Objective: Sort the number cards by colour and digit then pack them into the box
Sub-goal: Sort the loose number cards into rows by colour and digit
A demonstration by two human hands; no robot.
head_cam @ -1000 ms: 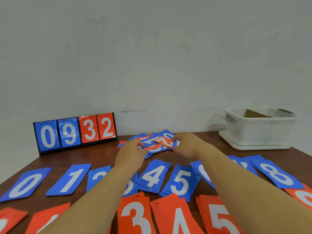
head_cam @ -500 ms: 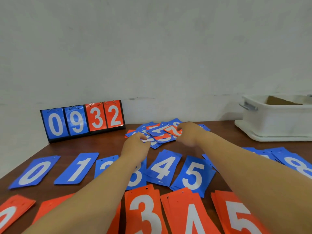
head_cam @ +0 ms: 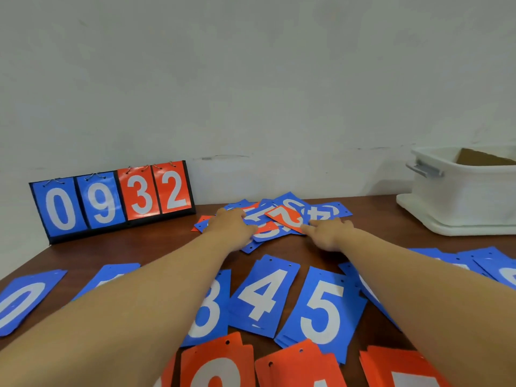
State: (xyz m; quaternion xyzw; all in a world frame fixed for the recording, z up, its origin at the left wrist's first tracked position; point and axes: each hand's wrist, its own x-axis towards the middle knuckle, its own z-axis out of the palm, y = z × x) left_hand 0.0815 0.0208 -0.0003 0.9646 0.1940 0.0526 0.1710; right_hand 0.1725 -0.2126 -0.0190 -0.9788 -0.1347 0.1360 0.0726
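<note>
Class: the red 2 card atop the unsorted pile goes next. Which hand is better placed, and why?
Probably the right hand: its fingertips reach the near corner of the red 2 card. The left hand rests on blue cards further left.

We face a plain off-white wall [head_cam: 251, 79], faintly smudged, with a thin dark scuff [head_cam: 223, 157] low down near its middle. A dark reddish-brown tabletop [head_cam: 134, 247] butts against it, its left edge slanting toward us. Soft, even light falls across both.
</note>
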